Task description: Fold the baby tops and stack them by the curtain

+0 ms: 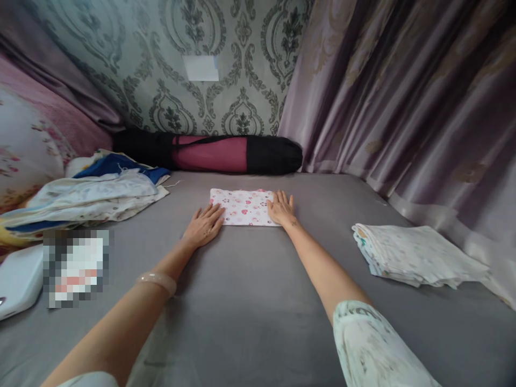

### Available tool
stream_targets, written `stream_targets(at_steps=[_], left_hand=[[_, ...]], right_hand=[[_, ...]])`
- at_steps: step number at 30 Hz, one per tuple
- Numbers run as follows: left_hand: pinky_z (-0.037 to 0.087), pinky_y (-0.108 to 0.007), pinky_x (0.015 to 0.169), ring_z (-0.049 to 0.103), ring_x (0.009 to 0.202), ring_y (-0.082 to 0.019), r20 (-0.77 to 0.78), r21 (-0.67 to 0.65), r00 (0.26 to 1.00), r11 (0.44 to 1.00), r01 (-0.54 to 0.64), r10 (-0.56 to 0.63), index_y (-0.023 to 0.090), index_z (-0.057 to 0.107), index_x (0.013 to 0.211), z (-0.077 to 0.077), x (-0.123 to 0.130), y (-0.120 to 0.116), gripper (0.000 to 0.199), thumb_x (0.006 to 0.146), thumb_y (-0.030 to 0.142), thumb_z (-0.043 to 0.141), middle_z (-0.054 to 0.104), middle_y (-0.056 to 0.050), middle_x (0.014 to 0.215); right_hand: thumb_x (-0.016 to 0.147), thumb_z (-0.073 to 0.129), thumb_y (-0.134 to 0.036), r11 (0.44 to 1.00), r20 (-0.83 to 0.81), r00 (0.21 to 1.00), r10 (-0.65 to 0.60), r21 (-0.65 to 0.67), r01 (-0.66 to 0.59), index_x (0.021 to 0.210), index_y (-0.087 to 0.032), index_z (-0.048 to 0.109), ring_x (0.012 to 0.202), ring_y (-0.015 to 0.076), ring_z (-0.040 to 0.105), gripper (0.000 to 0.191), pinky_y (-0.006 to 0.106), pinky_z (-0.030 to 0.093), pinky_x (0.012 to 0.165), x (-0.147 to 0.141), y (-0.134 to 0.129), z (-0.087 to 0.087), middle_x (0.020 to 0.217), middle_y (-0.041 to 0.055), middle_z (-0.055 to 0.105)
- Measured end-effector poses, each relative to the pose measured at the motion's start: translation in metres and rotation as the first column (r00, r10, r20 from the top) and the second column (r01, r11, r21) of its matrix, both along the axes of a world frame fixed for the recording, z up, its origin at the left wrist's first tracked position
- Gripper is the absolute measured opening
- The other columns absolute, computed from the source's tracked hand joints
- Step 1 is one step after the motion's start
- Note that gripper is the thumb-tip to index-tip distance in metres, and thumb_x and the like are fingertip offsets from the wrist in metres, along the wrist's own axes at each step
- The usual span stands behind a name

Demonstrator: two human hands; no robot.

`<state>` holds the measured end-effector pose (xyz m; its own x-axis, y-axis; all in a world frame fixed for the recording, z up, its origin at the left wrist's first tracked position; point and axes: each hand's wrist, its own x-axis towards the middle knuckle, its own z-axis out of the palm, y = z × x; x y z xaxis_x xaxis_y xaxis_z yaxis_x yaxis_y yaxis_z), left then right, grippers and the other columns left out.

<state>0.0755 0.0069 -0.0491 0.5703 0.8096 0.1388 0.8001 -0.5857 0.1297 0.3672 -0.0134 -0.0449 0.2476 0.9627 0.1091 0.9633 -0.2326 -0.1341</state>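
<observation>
A folded white cloth (pixel 245 208) with a pink and red print lies flat on the grey sheet (pixel 258 279), ahead of me. My left hand (pixel 205 223) rests palm down at its left end, fingers stretched out over the edge. At the opposite end, my right hand (pixel 281 208) lies flat with fingers extended, touching the cloth's right edge. Neither hand grips anything. What lies beneath the palms is hidden.
To the right sits a stack of folded pale cloths (pixel 415 252). Loose cloths (pixel 97 193) are piled at the left, above a white object (pixel 20 279) and a blurred-out patch. A black and maroon long bag (pixel 209 153) lies along the wall, beside purple curtains (pixel 387 97).
</observation>
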Motion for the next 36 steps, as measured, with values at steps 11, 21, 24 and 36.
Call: stream_targets(at_steps=[11, 21, 24, 36], left_hand=[[0.018, -0.051, 0.118, 0.027, 0.146, -0.023, -0.005, -0.029, 1.000, 0.999, 0.018, -0.019, 0.025, 0.036, 0.149, -0.004, -0.003, 0.004, 0.058, 0.099, 0.048, 0.019, 0.030, -0.005, 0.158], [0.020, -0.054, 0.114, 0.047, 0.132, -0.024, 0.040, -0.042, 0.999, 0.999, 0.004, -0.002, 0.026, 0.051, 0.137, 0.014, 0.008, 0.019, 0.056, 0.099, 0.045, 0.014, 0.053, -0.009, 0.142], [0.026, -0.054, 0.110, 0.053, 0.124, -0.025, -0.006, -0.030, 1.000, 0.999, -0.024, 0.023, 0.025, 0.056, 0.131, 0.025, 0.020, 0.036, 0.054, 0.099, 0.042, 0.016, 0.060, -0.010, 0.133], [0.036, -0.045, 0.096, 0.060, 0.108, -0.026, -0.135, -0.057, 0.989, 0.996, -0.061, 0.053, 0.024, 0.070, 0.092, 0.035, 0.048, 0.103, 0.035, 0.090, 0.033, 0.037, 0.071, -0.008, 0.110]], right_hand=[[0.100, 0.022, -0.040, 0.998, -0.002, 1.000, -0.006, 0.055, 0.006, 0.148, -0.010, 0.035, 0.145, 0.0266, 0.023, 0.058, 0.043, 0.019, 0.116, 0.001, -0.004, -0.005, 0.156, 0.0133, 0.032], [0.101, 0.022, -0.041, 1.000, -0.017, 1.000, 0.015, -0.024, -0.016, 0.149, -0.013, 0.035, 0.144, 0.0267, 0.024, 0.057, 0.047, 0.022, 0.114, 0.008, -0.001, 0.001, 0.157, 0.0127, 0.030], [0.101, 0.024, -0.039, 0.999, 0.015, 0.999, 0.048, 0.005, -0.048, 0.146, -0.014, 0.040, 0.139, 0.0272, 0.032, 0.054, 0.049, 0.021, 0.113, 0.011, -0.001, 0.003, 0.153, 0.0126, 0.037], [0.099, 0.037, -0.025, 0.987, 0.033, 0.987, 0.159, -0.043, -0.158, 0.112, -0.020, 0.071, 0.115, 0.0243, 0.055, 0.037, 0.034, 0.038, 0.099, 0.050, 0.024, 0.022, 0.123, 0.0083, 0.066]])
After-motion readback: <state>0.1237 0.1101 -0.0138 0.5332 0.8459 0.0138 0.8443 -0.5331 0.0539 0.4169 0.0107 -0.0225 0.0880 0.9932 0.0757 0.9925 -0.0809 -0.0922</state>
